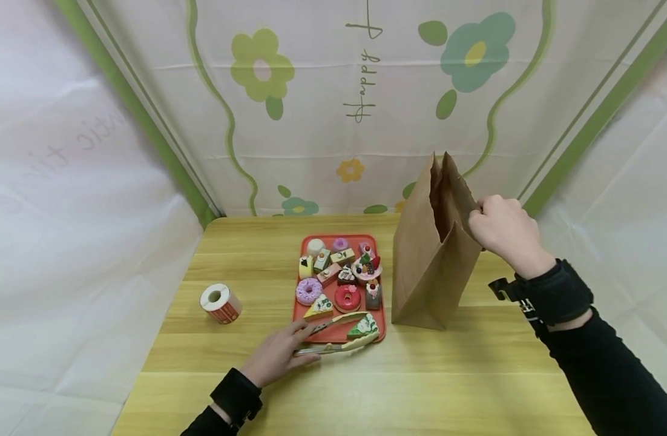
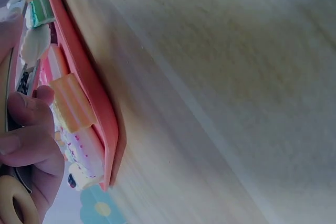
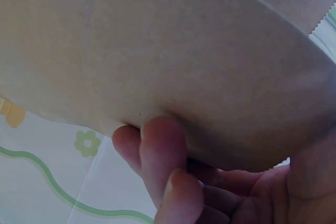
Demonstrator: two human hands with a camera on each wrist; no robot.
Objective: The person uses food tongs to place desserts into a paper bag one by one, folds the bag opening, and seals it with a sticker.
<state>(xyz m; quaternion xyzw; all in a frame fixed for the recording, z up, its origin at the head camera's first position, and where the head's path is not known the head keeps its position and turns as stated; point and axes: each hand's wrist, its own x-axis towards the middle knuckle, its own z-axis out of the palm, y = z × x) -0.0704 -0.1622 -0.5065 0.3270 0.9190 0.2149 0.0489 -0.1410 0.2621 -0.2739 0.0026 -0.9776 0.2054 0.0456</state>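
In the head view, my left hand [image 1: 279, 356] holds metal tongs with cream-coloured tips [image 1: 361, 343] over the near edge of a red tray [image 1: 334, 334]. The tong arms stand apart, one on each side of a green toy cake slice [image 1: 363, 326]. Up close, the left wrist view shows my fingers [image 2: 34, 106] curled round the tongs and the green slice [image 2: 43, 9] by their tips. My right hand [image 1: 503, 231] pinches the top right edge of an upright brown paper bag [image 1: 420, 260], whose mouth gapes. Bag paper [image 3: 184, 51] fills most of the right wrist view above my fingers [image 3: 164, 145].
Several toy sweets crowd the tray, among them a purple donut [image 1: 308, 291], a red donut [image 1: 347, 298] and a fruit-topped cake [image 1: 366, 269]. A roll of labels [image 1: 221, 303] stands left on the wooden table [image 1: 246, 242]. A flowered cloth [image 1: 312, 133] hangs behind.
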